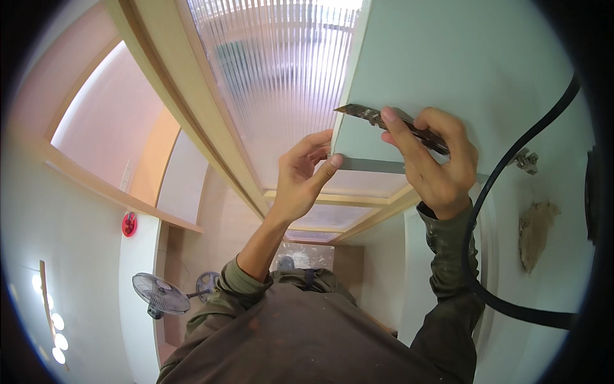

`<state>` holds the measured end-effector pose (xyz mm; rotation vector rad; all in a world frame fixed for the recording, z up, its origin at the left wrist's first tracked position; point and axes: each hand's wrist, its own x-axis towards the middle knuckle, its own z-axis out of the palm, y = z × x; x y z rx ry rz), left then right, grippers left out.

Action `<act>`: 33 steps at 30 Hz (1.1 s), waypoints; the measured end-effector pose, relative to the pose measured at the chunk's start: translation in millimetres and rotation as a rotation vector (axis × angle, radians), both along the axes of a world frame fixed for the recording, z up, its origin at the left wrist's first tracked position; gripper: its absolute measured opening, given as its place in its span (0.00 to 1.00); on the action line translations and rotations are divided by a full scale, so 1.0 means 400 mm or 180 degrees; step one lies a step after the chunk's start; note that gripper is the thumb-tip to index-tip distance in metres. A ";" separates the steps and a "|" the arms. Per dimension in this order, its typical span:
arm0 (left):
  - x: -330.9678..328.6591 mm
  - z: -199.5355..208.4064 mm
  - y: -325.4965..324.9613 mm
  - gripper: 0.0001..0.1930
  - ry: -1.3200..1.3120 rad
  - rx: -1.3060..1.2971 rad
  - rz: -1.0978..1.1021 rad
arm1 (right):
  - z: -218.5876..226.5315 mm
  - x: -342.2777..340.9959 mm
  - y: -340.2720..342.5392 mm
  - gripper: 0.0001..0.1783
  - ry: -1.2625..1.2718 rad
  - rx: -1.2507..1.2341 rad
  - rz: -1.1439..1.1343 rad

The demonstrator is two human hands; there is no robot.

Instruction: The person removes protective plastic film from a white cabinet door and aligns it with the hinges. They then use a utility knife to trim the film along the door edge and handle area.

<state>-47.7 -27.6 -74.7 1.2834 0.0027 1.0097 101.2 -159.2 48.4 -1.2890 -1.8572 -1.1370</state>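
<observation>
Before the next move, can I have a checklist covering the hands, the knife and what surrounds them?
1. Knife held in right hand: ok.
2. Left hand at the lower left corner of the pale green panel: ok.
3. Firmness of that hold: cannot tell.
4. Blade apart from that hand: ok.
5. Black cable clear of right sleeve: cannot tell, they overlap in view.

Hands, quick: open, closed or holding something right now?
Left hand: curled at a corner of the pale green panel; whether it grips can't be told.
Right hand: closed, holding a utility knife.
</observation>
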 end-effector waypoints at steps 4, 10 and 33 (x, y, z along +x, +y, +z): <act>-0.007 0.008 0.005 0.19 -0.0009 0.0071 -0.0057 | 0.004 -0.005 0.000 0.31 -0.0042 -0.0082 0.0002; -0.033 0.038 0.041 0.21 0.0148 0.0402 -0.0194 | 0.009 -0.012 0.003 0.29 -0.0041 -0.0110 0.0029; -0.006 0.245 0.118 0.43 0.1624 0.1434 0.0041 | 0.025 0.014 0.016 0.24 -0.0276 0.0034 0.0084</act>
